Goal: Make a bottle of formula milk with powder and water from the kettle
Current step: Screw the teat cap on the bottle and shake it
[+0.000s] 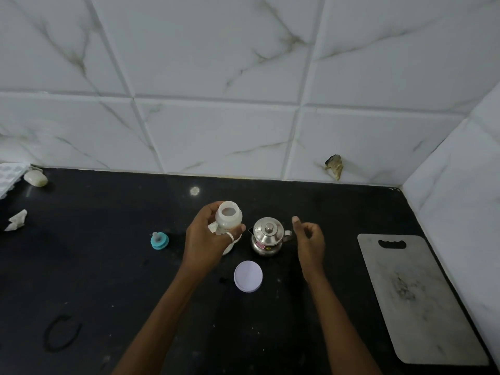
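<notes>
My left hand (206, 240) grips a white, translucent baby bottle (229, 216) with its top off, held above the black counter (108, 266). To its right stands a small steel kettle (267, 236) with its lid on. My right hand (309, 239) hovers just right of the kettle beside its handle, fingers loosely curled and holding nothing. The teal bottle collar with its teat (159, 240) lies on the counter to the left. A round white lid (248, 276) lies flat in front of the kettle. What my left hand hides beneath the bottle I cannot tell.
A grey cutting board (414, 299) lies at the right by the side wall. A crumpled tissue (17, 220), a pale bar (35, 177) and a white tray (10, 175) sit at the far left. A black band (62, 332) lies near the front. Tiled walls close off the back and right.
</notes>
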A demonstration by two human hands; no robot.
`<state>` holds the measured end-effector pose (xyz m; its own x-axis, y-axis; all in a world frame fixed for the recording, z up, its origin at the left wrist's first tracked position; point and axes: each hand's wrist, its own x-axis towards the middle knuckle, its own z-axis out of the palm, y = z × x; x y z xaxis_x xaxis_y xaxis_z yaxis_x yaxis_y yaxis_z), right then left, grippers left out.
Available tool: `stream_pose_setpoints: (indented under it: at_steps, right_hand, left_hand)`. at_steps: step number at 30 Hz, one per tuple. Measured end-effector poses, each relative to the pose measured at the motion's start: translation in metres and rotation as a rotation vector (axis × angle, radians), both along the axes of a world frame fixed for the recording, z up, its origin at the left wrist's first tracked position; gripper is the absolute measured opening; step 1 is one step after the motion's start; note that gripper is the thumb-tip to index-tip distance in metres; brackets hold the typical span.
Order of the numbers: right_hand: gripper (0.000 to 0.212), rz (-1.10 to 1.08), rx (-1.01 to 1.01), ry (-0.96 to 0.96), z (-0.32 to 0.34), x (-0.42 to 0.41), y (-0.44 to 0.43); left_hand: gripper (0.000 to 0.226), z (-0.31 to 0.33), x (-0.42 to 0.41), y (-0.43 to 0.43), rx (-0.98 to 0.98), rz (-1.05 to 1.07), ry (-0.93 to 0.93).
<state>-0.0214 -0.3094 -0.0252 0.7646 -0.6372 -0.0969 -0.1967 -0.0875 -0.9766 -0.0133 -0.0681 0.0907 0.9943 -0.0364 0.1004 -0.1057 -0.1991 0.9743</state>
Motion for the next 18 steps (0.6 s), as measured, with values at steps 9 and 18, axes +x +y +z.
stream_pose_setpoints:
  at_steps: [9,18]
  right_hand:
    - [0.039,0.185,0.000,-0.108,0.088,-0.006,0.054]
    - [0.035,0.329,-0.037,-0.108,0.121,0.010,0.127]
  left_hand:
    - [0.054,0.020,-0.013,0.030,0.040,0.028,-0.029]
    - [0.051,0.008,-0.007,0.104,0.072,0.077,-0.021]
